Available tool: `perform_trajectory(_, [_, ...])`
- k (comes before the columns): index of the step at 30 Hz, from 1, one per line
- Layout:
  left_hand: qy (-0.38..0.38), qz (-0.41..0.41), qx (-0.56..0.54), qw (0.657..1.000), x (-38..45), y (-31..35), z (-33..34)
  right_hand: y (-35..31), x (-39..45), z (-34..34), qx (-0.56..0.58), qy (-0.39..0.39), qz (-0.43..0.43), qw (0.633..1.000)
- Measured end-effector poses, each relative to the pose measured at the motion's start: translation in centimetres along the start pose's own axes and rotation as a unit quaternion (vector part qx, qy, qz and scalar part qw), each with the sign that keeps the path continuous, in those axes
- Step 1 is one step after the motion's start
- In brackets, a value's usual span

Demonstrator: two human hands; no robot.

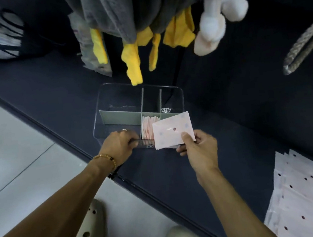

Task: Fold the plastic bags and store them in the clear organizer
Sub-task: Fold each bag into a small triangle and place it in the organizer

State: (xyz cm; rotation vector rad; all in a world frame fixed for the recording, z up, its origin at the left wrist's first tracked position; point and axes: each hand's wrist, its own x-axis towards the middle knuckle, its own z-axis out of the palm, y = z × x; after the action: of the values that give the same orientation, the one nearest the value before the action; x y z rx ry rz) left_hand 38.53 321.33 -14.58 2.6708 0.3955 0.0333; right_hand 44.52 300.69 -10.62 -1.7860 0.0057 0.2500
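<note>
Dark couch seat (217, 92) bearing the organizer (113, 121). Right hand (198, 148) pinching a folded bag (172, 131), hovering tilted beside the pink stack (147, 128), slot lying just left. Left hand (119, 144) gripping the near rim.

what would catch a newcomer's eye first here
The right hand pinches a folded bag over the clear organizer, whose near rim the left hand grips. Pink folded bags stand in its middle compartment, and yellow cloth hangs above.
</note>
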Motion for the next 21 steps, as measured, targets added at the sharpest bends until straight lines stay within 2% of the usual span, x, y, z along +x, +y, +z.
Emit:
perform_trajectory(5, [-0.006, 0.015, -0.023, 1.000, -2.4, -1.0, -0.1, -1.9, 1.2, 2.1, -0.013, 0.032, -0.041, 0.999])
perform_trajectory(8, [-0.012, 0.005, -0.038, 0.999, -4.0, -1.0, -0.1, -2.9, 2.1, 4.1, -0.074, 0.061, -0.088, 0.991])
perform_trajectory(12, [0.004, -0.008, -0.051, 0.999, -5.1, -0.6, 0.3, -3.7, 2.8, 7.1, -0.234, 0.117, -0.231, 0.937])
perform_trajectory(14, [0.017, -0.017, -0.051, 0.998, -5.5, -0.4, 0.4, -3.3, 2.9, 8.6, -0.308, 0.081, -0.246, 0.915])
perform_trajectory(16, [0.040, -0.028, -0.051, 0.997, -5.7, 0.0, 0.6, -2.6, 3.1, 10.1, -0.349, -0.017, -0.198, 0.916])
perform_trajectory(18, [0.051, -0.035, -0.050, 0.997, -5.8, 0.7, 1.0, -2.1, 3.4, 10.8, -0.333, -0.122, -0.113, 0.928])
perform_trajectory(21, [0.036, -0.046, -0.055, 0.997, -5.7, 1.5, 1.4, -1.6, 3.7, 10.3, -0.299, -0.162, -0.051, 0.939])
